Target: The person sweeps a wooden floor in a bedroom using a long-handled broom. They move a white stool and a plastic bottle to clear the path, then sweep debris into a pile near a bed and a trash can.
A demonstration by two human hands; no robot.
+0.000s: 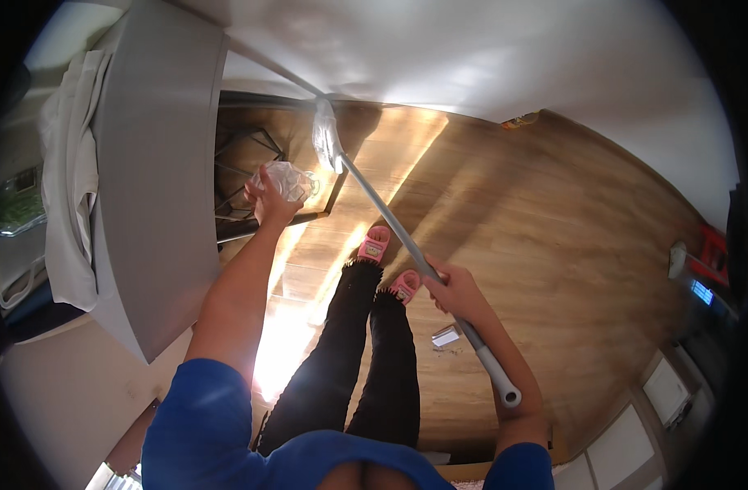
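Observation:
My left hand is closed around a clear, see-through vessel with a faceted look, held up over the floor at the left; its exact kind is hard to make out. In my right hand is the grey pole of a mop, gripped partway up with its thick end resting along my forearm. The mop's flat, whitish head is at the foot of the far wall, tilted on its edge. Glare blurs the head's surface.
A grey-sided piece of furniture with a white cloth rises at my left. Beside it stands a black thin-framed stand. A small white item with crumbs lies on the wooden floor, right of my pink slippers. Something red is at far right.

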